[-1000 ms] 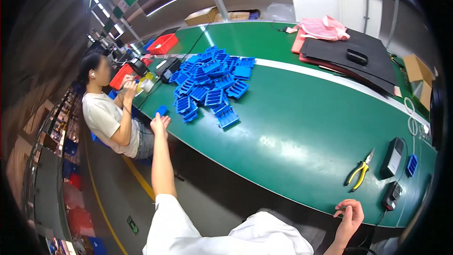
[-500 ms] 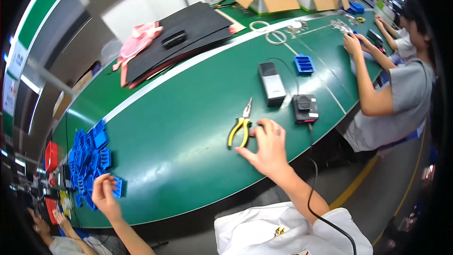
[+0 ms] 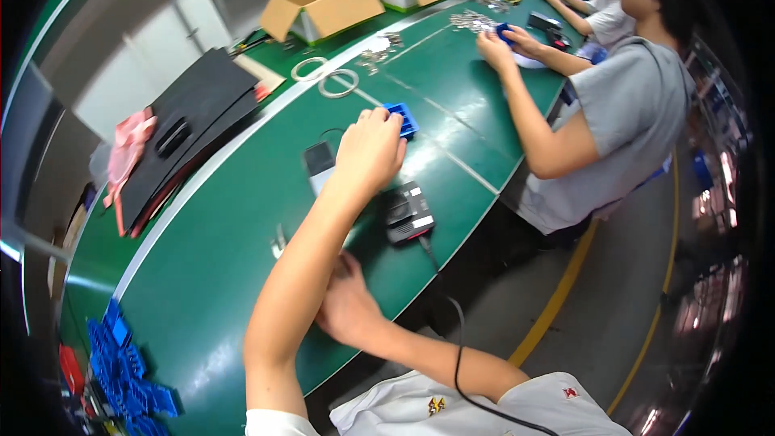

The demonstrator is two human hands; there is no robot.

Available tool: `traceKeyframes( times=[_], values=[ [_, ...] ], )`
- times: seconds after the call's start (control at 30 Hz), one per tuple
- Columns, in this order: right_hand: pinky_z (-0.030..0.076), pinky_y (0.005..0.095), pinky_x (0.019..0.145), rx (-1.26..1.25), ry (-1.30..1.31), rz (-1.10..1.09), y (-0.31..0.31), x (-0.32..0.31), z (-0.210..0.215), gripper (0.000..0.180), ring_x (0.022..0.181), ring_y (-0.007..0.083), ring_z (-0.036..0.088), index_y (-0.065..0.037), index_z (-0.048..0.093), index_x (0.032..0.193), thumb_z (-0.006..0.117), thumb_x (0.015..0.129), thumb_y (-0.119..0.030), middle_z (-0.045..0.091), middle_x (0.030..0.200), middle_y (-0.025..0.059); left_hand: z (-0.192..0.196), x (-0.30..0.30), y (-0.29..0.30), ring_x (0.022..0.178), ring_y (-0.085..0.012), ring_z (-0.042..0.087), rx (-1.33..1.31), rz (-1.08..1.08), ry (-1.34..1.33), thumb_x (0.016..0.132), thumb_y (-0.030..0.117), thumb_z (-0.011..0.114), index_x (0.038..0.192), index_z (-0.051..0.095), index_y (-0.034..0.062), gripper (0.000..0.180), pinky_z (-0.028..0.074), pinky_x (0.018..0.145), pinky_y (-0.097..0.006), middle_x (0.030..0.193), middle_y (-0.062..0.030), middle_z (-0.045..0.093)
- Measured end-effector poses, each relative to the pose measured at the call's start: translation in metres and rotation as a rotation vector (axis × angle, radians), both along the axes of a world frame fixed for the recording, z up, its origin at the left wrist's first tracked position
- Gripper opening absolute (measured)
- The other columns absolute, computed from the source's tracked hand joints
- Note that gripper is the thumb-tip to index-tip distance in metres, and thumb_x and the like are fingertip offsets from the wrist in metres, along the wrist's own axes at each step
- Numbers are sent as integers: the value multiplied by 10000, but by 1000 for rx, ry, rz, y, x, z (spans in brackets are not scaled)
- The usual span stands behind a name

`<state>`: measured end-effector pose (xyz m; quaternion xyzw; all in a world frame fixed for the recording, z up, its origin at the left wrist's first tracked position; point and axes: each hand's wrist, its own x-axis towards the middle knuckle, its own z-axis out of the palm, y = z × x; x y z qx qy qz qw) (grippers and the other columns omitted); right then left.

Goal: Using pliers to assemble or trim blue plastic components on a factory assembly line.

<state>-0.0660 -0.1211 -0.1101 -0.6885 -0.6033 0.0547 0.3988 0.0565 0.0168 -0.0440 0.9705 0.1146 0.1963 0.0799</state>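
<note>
My left hand (image 3: 370, 149) is stretched across to a small blue compartment tray (image 3: 406, 120), its fingers closed on the tray's near left edge. Below my left forearm lies my right hand (image 3: 349, 303), partly covered by that forearm; its fingers are mostly hidden. Beside it, the blurred metal jaws of the pliers (image 3: 279, 241) stick out on the forearm's other side, while their handles are hidden. Whether my right hand grips the pliers does not show. A grey and black box (image 3: 318, 163) stands partly behind my left wrist. Right of it sits a black cabled device (image 3: 409, 214).
Blue plastic trays (image 3: 121, 371) lie heaped at the left end of the green table (image 3: 202, 250). White rings (image 3: 337, 83) and small metal parts (image 3: 379, 52) lie farther back, before open cardboard boxes (image 3: 327, 6). A co-worker (image 3: 617, 105) handles a blue piece at the right.
The view has swung to the right. My left hand has left the blue heap and crossed over my right arm to the single blue tray. My right hand remains near the pliers.
</note>
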Motion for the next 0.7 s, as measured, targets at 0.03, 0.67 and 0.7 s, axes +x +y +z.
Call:
traceKeyframes(
  times=[0.03,0.67,0.7],
  values=[
    [250,578,1044,-7,26,20,3,0,-1,429,1226,345,418,-33,573,1151,614,740,-145,508,1243,193,-13,25,5,1089,-354,534,49,45,37,794,190,648,1160,564,43,403,481,877,-426,1167,-191,553],
    [266,558,1034,78,84,-100,-13,-4,15,567,1105,375,490,29,609,996,703,660,-417,570,1108,225,47,-6,-31,1000,-344,583,-21,-250,-170,652,-113,569,1100,571,22,468,485,853,-403,1067,-154,624],
    [284,532,1035,13,104,-111,-17,-2,21,552,1109,351,502,20,618,993,708,672,-420,580,1115,213,57,-28,-38,999,-353,585,-55,-249,-188,641,-120,564,1089,573,17,469,484,857,-399,1056,-158,625]
  ],
)
